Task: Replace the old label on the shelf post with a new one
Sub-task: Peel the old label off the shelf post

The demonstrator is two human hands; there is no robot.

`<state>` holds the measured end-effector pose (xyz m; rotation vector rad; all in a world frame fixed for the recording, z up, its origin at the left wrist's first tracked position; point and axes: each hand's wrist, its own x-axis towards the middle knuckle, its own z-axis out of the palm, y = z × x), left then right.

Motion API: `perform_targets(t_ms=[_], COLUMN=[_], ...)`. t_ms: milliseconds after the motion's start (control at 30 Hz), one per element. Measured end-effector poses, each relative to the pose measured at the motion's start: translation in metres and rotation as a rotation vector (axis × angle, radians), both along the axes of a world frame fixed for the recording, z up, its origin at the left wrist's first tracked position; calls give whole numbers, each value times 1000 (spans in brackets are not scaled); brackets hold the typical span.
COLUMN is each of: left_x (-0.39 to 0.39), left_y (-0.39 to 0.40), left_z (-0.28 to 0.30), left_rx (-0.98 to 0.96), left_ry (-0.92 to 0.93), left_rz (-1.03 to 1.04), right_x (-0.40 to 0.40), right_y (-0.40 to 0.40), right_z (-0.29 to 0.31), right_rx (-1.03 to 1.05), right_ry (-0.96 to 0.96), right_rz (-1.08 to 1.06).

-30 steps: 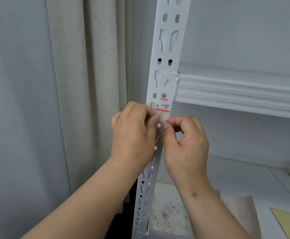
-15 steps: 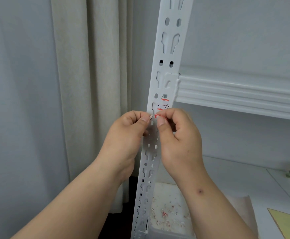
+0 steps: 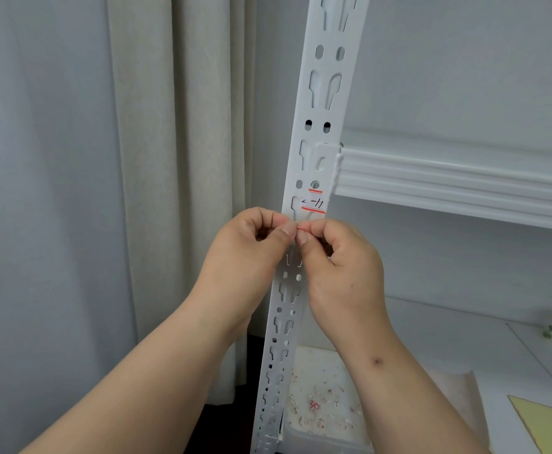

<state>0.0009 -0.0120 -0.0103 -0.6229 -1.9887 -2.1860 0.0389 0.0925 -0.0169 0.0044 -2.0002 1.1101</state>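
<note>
Head view: the white slotted shelf post (image 3: 317, 132) runs top to bottom through the centre. The label (image 3: 314, 202) (handwritten marks between red lines) sits on the post face just below the shelf beam (image 3: 448, 181). The left hand (image 3: 251, 253) and right hand (image 3: 340, 257) meet in front of the post directly under the label. Fingers of both hands are curled, thumb and forefinger tips pressed together, pinching a small red-edged scrap (image 3: 300, 228) between them. A tray (image 3: 320, 404) with paper scraps rests on the counter (image 3: 514, 355) at lower right. A curtain (image 3: 176, 158) hangs at left.
</note>
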Motion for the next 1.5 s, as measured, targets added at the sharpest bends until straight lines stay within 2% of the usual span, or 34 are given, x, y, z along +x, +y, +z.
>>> perform_targets(t_ms=[167,333,533,733,1000,1133,1300,1500], left_x=[-1,0,-3,-1,3,-7,-26,-39], left_y=[-1,-3,-6,-3,3,13,19,20], left_z=[4,8,14,13,10,3,-12,-18], left_rx=[-77,-78,40,165,-42,-183,-224,-241], left_ry=[2,-79,-279,-368,34,380,773,967], left_rz=[10,-120,-284,-269,99,337,563,664], right_x=[4,6,7,3,-1,-7,-12,-16], right_y=[-1,-2,1,1,8,8,8,11], right_z=[4,6,3,2,-5,-7,-7,-13], right_rx=[-64,-63,-68,-31,-42,-27,2,61], right_ry=[-9,-17,9,64,69,79,115,176], right_rz=[-7,9,28,-58,-164,-162,-154,-155])
